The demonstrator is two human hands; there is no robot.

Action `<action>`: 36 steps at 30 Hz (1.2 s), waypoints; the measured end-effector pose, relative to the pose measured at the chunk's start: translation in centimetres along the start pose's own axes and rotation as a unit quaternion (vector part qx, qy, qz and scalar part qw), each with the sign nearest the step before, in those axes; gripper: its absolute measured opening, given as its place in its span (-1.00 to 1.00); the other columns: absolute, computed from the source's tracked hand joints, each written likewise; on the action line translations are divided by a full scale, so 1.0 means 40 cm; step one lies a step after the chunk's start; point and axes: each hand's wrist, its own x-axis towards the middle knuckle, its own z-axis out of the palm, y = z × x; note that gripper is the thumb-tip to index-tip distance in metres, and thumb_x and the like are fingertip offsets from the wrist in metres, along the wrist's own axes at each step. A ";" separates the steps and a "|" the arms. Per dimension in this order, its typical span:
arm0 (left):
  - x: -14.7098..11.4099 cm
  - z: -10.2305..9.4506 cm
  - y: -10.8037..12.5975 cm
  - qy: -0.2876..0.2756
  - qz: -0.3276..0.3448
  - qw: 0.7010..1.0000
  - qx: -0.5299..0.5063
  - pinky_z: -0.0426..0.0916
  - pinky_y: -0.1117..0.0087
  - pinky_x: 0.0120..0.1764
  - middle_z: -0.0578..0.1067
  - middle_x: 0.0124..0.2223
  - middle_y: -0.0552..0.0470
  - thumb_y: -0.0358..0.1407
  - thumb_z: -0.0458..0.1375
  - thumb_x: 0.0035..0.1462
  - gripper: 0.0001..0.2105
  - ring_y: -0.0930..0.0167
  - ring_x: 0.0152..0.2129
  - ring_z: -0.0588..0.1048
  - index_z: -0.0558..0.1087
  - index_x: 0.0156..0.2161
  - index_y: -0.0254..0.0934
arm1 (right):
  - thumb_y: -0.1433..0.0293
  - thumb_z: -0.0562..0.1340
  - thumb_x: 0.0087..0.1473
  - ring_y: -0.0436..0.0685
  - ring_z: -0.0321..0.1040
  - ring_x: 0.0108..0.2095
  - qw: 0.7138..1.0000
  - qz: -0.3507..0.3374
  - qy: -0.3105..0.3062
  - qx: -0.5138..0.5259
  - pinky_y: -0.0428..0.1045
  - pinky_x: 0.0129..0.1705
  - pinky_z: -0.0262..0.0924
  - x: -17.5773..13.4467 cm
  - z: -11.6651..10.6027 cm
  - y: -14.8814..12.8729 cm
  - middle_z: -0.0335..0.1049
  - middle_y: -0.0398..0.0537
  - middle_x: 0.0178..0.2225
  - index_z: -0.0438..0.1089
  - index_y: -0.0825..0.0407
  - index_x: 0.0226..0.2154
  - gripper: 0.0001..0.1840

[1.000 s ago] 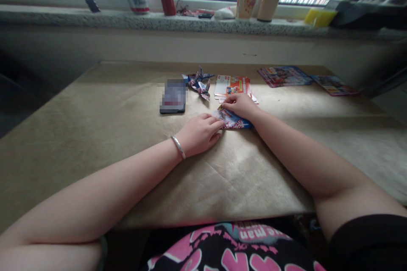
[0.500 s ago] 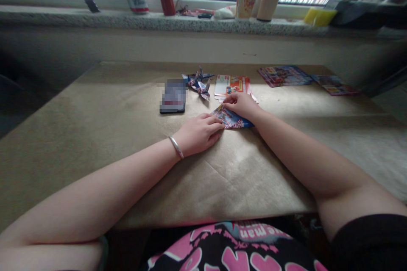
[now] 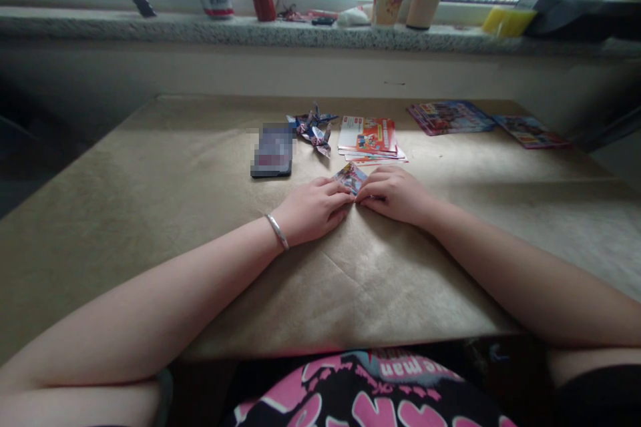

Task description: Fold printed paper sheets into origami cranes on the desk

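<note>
A folded sheet of origami paper (image 3: pixel 351 176), printed in many colours, lies on the table between my hands. My left hand (image 3: pixel 319 207), with a silver bangle at the wrist, holds the sheet's left and near side against the table with its fingertips. From the other side, my right hand (image 3: pixel 393 193) has its fingers bent and pinched at the paper's near corner, close to the left fingertips. Parts of the sheet are hidden under the fingers. Just beyond are folded paper cranes (image 3: pixel 316 133) in blue and white.
A phone (image 3: pixel 272 152) lies left of the cranes. Orange and white printed sheets (image 3: pixel 373 137) are stacked beyond my right hand. Further right lie a stack of blue printed sheets (image 3: pixel 449 117) and another small stack (image 3: pixel 531 131). The window sill (image 3: pixel 310 37) carries bottles and small items.
My right hand has moved nearer to me, from the paper's far edge to its near corner. The right-hand part of the sheet is folded over, so less shows. My left hand stays put.
</note>
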 end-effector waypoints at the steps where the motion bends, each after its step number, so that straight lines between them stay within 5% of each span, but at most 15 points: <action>1: 0.000 0.000 0.000 -0.001 0.001 1.000 0.002 0.36 0.17 0.12 0.52 0.06 -0.06 -0.24 0.02 0.32 -0.70 0.28 -0.02 0.46 0.49 0.04 -0.27 | 0.40 0.25 0.13 0.13 0.40 -0.26 1.000 -0.002 0.003 -0.007 0.05 -0.16 0.20 -0.002 0.003 0.000 0.57 -0.07 -0.30 0.57 -0.03 -0.32 -0.85; 14: -0.003 -0.009 -0.002 -0.004 0.027 1.000 0.013 0.38 0.17 0.11 0.51 0.08 -0.07 -0.29 0.05 0.27 -0.71 0.24 -0.02 0.46 0.49 0.01 -0.32 | 0.43 0.19 0.13 0.12 0.37 -0.30 0.998 -0.037 0.019 -0.054 0.04 -0.19 0.16 -0.009 0.011 -0.005 0.55 -0.08 -0.32 0.57 -0.05 -0.29 -0.79; 28: -0.005 -0.012 -0.006 -0.005 0.031 0.999 0.020 0.41 0.19 0.04 0.51 0.06 -0.04 -0.27 0.07 0.27 -0.73 0.24 -0.05 0.47 0.51 -0.01 -0.26 | 0.45 0.24 0.05 0.10 0.40 -0.27 0.997 -0.021 -0.073 -0.011 0.01 -0.18 0.21 -0.030 -0.053 0.036 0.53 -0.10 -0.28 0.59 -0.10 -0.34 -0.80; 36: -0.005 -0.013 0.006 -0.009 -0.001 0.999 0.038 0.38 0.13 0.04 0.51 0.06 -0.08 -0.23 0.05 0.28 -0.70 0.21 -0.02 0.45 0.50 0.01 -0.25 | 0.40 0.18 0.16 0.17 0.36 -0.18 0.993 -0.065 -0.023 -0.099 0.10 -0.07 0.21 -0.032 -0.041 0.041 0.54 -0.07 -0.24 0.58 -0.11 -0.31 -0.77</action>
